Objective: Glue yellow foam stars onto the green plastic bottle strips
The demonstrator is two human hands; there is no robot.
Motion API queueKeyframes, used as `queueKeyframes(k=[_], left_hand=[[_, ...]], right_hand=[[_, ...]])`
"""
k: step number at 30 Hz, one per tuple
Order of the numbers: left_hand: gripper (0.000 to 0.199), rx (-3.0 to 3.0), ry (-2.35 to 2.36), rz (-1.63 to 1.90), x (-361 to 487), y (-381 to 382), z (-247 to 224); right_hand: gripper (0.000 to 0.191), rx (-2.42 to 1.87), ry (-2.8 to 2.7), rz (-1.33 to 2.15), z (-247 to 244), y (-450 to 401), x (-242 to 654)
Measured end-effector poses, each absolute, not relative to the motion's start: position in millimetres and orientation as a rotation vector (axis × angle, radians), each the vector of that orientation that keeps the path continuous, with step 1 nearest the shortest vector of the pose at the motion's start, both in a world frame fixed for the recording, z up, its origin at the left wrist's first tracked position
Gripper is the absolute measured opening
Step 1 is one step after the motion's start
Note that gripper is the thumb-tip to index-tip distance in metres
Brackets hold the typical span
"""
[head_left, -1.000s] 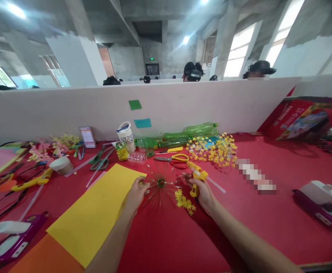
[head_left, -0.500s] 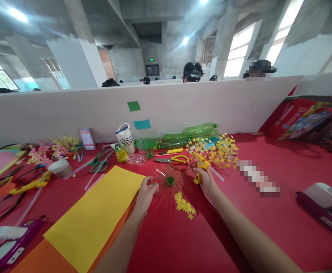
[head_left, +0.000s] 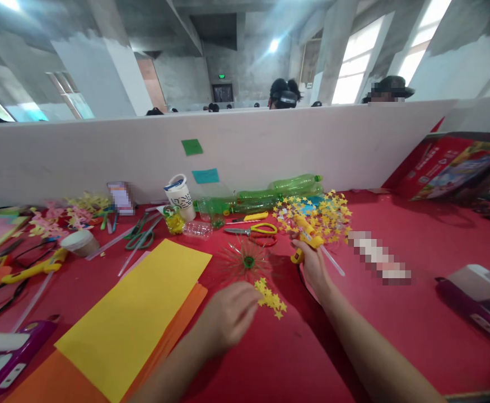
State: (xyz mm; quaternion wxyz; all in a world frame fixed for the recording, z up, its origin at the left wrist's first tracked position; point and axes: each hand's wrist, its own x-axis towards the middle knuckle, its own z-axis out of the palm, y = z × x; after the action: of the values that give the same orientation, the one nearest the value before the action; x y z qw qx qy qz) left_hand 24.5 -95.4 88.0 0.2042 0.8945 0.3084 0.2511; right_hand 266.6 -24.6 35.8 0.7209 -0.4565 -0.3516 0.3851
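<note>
My right hand (head_left: 315, 263) is wrapped round a yellow glue gun (head_left: 307, 234), its nozzle toward the back, with a clear glue stick out of its rear. My left hand (head_left: 234, 313) is blurred at the left edge of a small pile of yellow paper stars (head_left: 272, 299); its fingertips are smeared, so a hold cannot be made out. Between the hands, just behind the stars, a green bottle piece (head_left: 248, 262) cut into thin spread strips lies on the red table (head_left: 270, 364).
Yellow sheets (head_left: 139, 313) lie at the left over orange ones. Yellow-handled scissors (head_left: 253, 229), green bottles (head_left: 261, 200), a white cup (head_left: 180, 198) and a large star pile (head_left: 332, 215) stand or lie behind. A white partition (head_left: 102, 151) closes the back.
My left hand has moved from beside the cut bottle piece toward the front and right, to the small star pile. My right hand has turned the glue gun slightly. The view has shifted a little.
</note>
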Motion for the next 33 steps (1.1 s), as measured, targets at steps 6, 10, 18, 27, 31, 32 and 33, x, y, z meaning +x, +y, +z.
queueKeyframes(k=[6, 10, 18, 27, 31, 32, 33], left_hand=[[0.052, 2.664, 0.731, 0.256, 68, -108, 48], [0.049, 2.631, 1.156, 0.347, 88, -96, 19], [0.041, 2.84, 1.08, 0.308, 66, -96, -1], [0.042, 2.815, 0.79, 0.396, 55, -100, 29], [0.04, 2.821, 0.618, 0.368, 67, -101, 30], [0.039, 2.83, 0.63, 0.387, 66, -101, 28], [0.038, 2.842, 0.655, 0.406, 64, -100, 26]], right_hand=[[0.016, -1.01, -0.752, 0.874, 30, -23, 269], [0.017, -1.017, -0.762, 0.889, 31, -25, 266], [0.015, -1.052, -0.779, 0.926, 28, -26, 264], [0.014, -1.055, -0.777, 0.935, 30, -26, 264], [0.014, -1.052, -0.793, 0.929, 35, -29, 265], [0.015, -1.052, -0.797, 0.934, 36, -30, 265], [0.017, -1.053, -0.804, 0.944, 37, -31, 264]])
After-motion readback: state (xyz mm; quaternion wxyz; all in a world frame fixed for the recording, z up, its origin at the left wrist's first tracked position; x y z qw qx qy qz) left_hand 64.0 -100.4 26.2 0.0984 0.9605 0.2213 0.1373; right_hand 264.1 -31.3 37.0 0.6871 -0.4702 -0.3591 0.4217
